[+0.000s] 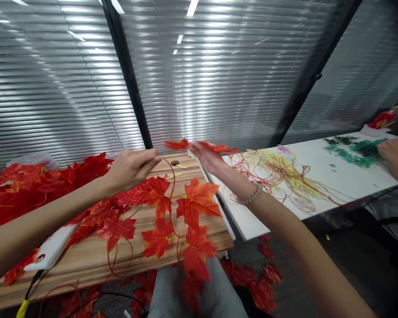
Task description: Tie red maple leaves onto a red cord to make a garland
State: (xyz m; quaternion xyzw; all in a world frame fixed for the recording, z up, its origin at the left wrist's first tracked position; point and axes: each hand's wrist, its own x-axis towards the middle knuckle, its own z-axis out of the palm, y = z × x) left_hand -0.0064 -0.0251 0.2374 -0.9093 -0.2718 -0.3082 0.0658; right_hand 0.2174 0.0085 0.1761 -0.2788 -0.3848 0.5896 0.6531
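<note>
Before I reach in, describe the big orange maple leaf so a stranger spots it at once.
Start at the wooden table, left of the white table. On its right side, find the red cord hanging from the left hand; the orange artificial maple leaf lies just right of it. Its lighter orange stands out against the redder leaves around it.

Cool white light glares through or off the slatted blinds (205, 84), strongest in a hazy central band, while the floor (338, 260) lies dim. Motion blur smears the right hand (206, 157); wide-angle distortion stretches the edges, and the upper right corner sinks into blackness.
</note>
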